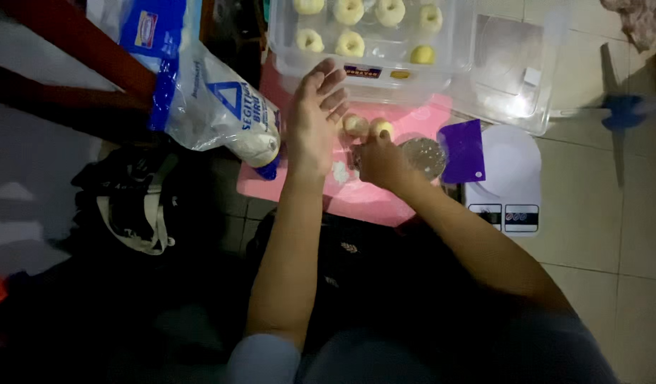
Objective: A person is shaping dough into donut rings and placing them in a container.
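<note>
- Tiles of pale floor (pixel 612 235) spread under everything; a clear plastic tub (pixel 374 78) at the top holds rows of pale yellow dough rings (pixel 350 44).
- A translucent flour bag with blue print (pixel 218 107) slumps at the left edge of a pink rubbery mat (pixel 363 199).
- A white kitchen scale (pixel 509 178) stands right of the mat, a purple plastic scraper (pixel 463 151) leaning over it.
- The left hand (pixel 315 117) hovers flat, fingers spread, holding nothing, just left of the dough.
- The right hand (pixel 380 162) is curled; it seems to pinch the small yellow dough ball (pixel 382 127) at its fingertips, nearer than the left.
- A second round dough piece (pixel 355 125) sits between both hands; neither piece shows a long axis.
</note>
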